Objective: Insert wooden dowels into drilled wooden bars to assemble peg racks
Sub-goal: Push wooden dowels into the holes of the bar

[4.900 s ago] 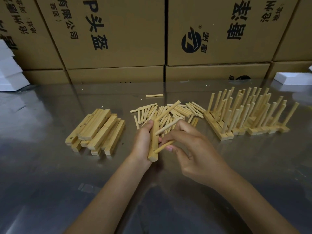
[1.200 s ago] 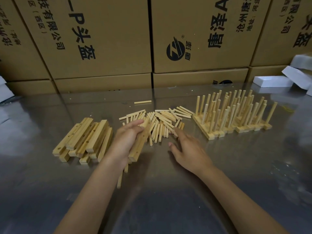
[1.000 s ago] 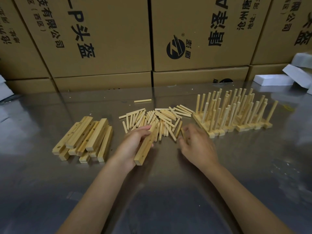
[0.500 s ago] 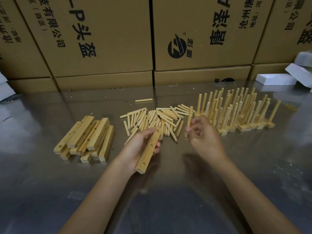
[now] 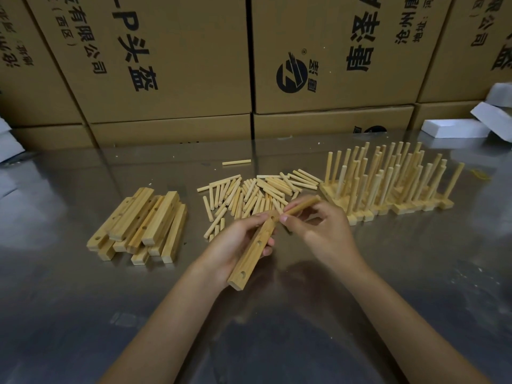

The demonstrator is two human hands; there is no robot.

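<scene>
My left hand (image 5: 235,242) grips a drilled wooden bar (image 5: 250,257) that slants toward me, three holes showing along its face. My right hand (image 5: 322,231) pinches a wooden dowel (image 5: 302,206) whose near tip sits at the bar's uppermost hole. Behind the hands lies a loose pile of dowels (image 5: 255,192). A stack of drilled bars (image 5: 144,223) rests at the left. Several finished peg racks (image 5: 388,184) stand with pegs upright at the right.
The work surface is a shiny metal table (image 5: 415,286). Cardboard boxes (image 5: 171,65) form a wall along its far edge. White foam blocks (image 5: 454,128) lie at the back right. One stray dowel (image 5: 236,162) lies alone behind the pile.
My right hand picked a dowel from the pile and brought it left to the bar's top hole. My left hand tilted the bar hole-face up.
</scene>
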